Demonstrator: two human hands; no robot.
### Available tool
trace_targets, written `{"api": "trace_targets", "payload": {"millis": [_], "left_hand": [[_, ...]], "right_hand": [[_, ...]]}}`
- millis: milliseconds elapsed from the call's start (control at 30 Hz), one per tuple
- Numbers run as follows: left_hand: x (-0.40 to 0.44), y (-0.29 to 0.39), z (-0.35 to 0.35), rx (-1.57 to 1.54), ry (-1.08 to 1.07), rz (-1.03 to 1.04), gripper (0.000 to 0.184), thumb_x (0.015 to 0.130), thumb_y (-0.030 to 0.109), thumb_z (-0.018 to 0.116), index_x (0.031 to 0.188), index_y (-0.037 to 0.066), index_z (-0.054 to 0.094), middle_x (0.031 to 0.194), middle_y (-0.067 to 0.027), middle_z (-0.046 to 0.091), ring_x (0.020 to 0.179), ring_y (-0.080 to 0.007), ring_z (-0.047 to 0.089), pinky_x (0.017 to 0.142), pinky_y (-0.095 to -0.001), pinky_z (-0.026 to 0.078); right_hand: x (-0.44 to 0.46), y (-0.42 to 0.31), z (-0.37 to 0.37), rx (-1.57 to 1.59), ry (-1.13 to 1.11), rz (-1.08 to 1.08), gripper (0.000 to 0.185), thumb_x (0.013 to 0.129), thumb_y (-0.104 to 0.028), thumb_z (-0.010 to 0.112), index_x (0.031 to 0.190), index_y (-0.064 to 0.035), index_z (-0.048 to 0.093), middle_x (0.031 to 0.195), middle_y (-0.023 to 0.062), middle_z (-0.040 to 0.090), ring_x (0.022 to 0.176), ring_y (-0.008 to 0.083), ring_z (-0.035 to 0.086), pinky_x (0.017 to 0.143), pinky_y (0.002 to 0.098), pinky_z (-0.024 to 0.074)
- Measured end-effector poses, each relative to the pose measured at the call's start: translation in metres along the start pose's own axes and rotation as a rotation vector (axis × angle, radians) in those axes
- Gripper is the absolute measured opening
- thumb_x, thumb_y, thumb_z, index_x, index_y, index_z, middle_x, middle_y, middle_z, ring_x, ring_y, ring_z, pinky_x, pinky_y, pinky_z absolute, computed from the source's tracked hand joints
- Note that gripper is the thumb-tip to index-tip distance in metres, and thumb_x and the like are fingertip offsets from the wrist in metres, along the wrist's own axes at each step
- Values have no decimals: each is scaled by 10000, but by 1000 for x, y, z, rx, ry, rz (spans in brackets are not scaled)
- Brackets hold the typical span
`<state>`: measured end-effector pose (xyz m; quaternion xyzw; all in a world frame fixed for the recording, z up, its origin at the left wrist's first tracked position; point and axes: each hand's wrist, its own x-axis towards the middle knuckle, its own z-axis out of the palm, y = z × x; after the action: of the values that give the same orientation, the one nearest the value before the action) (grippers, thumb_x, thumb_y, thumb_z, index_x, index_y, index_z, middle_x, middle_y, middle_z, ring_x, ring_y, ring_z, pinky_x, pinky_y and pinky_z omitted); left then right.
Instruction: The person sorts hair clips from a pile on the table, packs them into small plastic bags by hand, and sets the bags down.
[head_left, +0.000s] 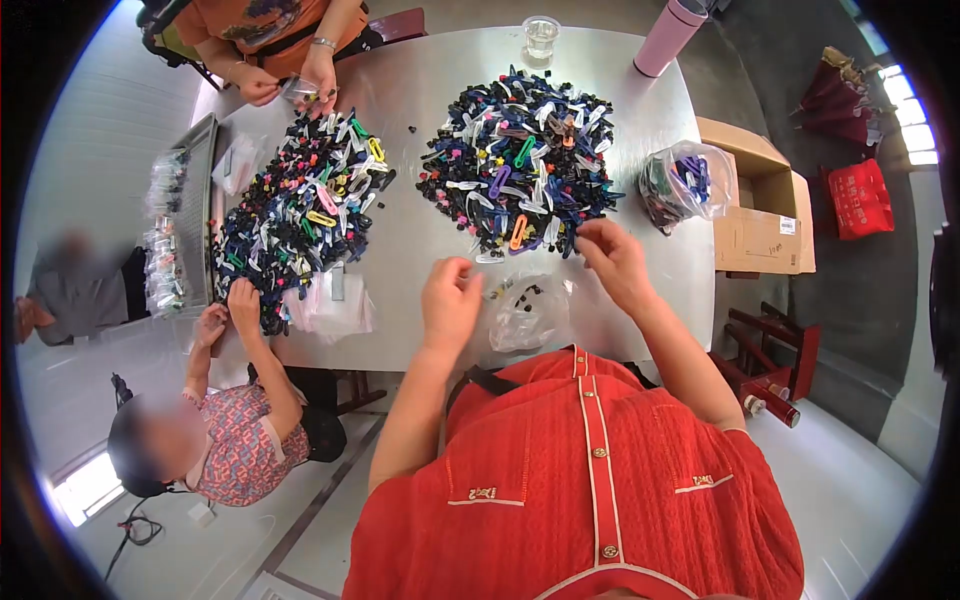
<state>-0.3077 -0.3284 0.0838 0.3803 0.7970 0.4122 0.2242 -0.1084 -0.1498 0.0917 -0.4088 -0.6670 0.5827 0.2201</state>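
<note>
Just below the frame's centre, a clear bag (520, 328) holding a few dark pieces lies on the table (398, 250). Beside it, the left hand (450, 302) has curled fingers; the right hand (613, 262) bends its fingers at the lower-right edge of the hair-clip pile (520, 160), upper centre. I cannot tell whether either grips anything. A clear cup (541, 42) stands beyond, top centre.

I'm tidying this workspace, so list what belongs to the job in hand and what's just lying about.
Part of the job, it seems:
clip pile in front of the person
clear bag near the left hand and right hand
clip-filled bag

Just lying about, likely:
pink bottle
clear cup
red bag
</note>
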Motion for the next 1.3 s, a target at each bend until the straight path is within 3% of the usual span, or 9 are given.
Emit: {"api": "trace_targets", "payload": {"millis": [100, 167, 267, 533, 700, 767, 967, 1100, 1300], "left_hand": [[21, -59, 4, 41, 38, -86, 209, 829, 93, 705, 997, 0, 622, 819, -90, 635, 697, -178, 602, 655, -317, 499], [37, -76, 8, 51, 53, -135, 211, 809, 111, 707, 968, 4, 618, 894, -146, 643, 784, -299, 637, 723, -393, 512], [58, -77, 16, 109, 76, -77, 217, 813, 131, 707, 970, 10, 618, 877, -140, 636, 798, -313, 630, 732, -409, 506], [88, -73, 39, 210, 112, -38, 142, 802, 132, 718, 851, 26, 636, 844, -129, 627, 790, -306, 626, 721, -416, 504], [89, -89, 33, 195, 84, -44, 109, 796, 99, 715, 836, 29, 640, 836, -131, 632, 757, -296, 635, 702, -404, 513], [87, -99, 31, 40, 114, -59, 106, 804, 85, 708, 852, 20, 640, 814, -121, 651, 721, -257, 646, 685, -369, 517], [60, -52, -5, -121, 113, -215, 111, 841, 85, 702, 881, 14, 626, 753, -52, 662, 675, -130, 602, 649, -293, 493], [35, -21, -26, -162, 100, -250, 96, 864, 61, 688, 910, 20, 614, 803, -7, 636, 715, -87, 573, 652, -259, 472], [-18, 57, -29, -219, -97, -227, 130, 842, 51, 717, 896, 25, 601, 768, 14, 606, 716, -56, 550, 648, -242, 462]], "right_hand": [[-29, -53, -2, -110, -53, -258, 161, 867, -49, 694, 1022, -25, 659, 789, 37, 632, 647, 108, 582, 578, 266, 477], [-40, -69, 1, -196, -105, -426, 186, 844, -30, 706, 1024, -22, 662, 792, 67, 639, 646, 135, 600, 582, 275, 483], [-44, -72, 5, -262, -317, -604, 182, 817, -11, 713, 994, -18, 672, 789, 108, 627, 651, 186, 616, 582, 296, 483], [-38, -11, -32, -362, 104, -143, 92, 842, -34, 696, 927, 0, 701, 796, 108, 641, 662, 164, 600, 607, 290, 480], [-29, 58, -40, -444, 105, -61, 119, 827, -75, 706, 928, -11, 706, 821, 115, 656, 677, 195, 607, 642, 315, 498], [-25, 72, -34, -493, 103, -48, 111, 809, -133, 687, 858, -34, 689, 853, 153, 662, 724, 321, 643, 683, 413, 516], [-7, 78, -10, -729, 134, -49, 136, 788, -162, 698, 813, -32, 667, 842, 137, 669, 746, 322, 654, 698, 432, 521], [5, 72, -3, -608, 73, -36, 156, 774, -190, 677, 775, -36, 649, 784, 162, 660, 724, 354, 648, 681, 457, 517], [6, 46, -18, -498, -3, 43, 127, 773, -157, 662, 799, -33, 670, 748, 160, 672, 684, 306, 659, 654, 400, 520]]}}
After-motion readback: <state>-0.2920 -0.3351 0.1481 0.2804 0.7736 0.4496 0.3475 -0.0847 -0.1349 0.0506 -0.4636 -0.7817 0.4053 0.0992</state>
